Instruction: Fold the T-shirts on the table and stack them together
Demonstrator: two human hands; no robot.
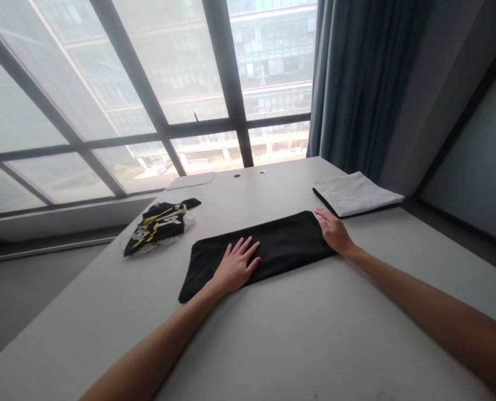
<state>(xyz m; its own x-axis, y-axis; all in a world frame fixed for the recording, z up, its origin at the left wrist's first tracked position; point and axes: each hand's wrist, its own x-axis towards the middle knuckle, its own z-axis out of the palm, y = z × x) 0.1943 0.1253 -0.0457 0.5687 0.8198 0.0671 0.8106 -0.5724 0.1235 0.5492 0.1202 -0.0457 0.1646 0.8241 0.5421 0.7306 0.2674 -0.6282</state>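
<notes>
A black cloth [281,242], folded into a long flat strip, lies slantwise across the middle of the white table. My left hand [236,267] rests flat on its left half, fingers spread and pointing away from me. At the cloth's right end is my right hand [334,229], its fingers stretched out along the short edge. Nothing shows between the fingers of either hand. What kind of garment or fabric the black cloth is, I cannot tell.
On the table [248,345], a crumpled black, yellow and grey cloth [160,225] lies to the left, with clear plastic by it. A folded white cloth [356,195] with a dark underside is at the right. White sheets [191,181] lie near the window; a curtain [352,83] hangs behind.
</notes>
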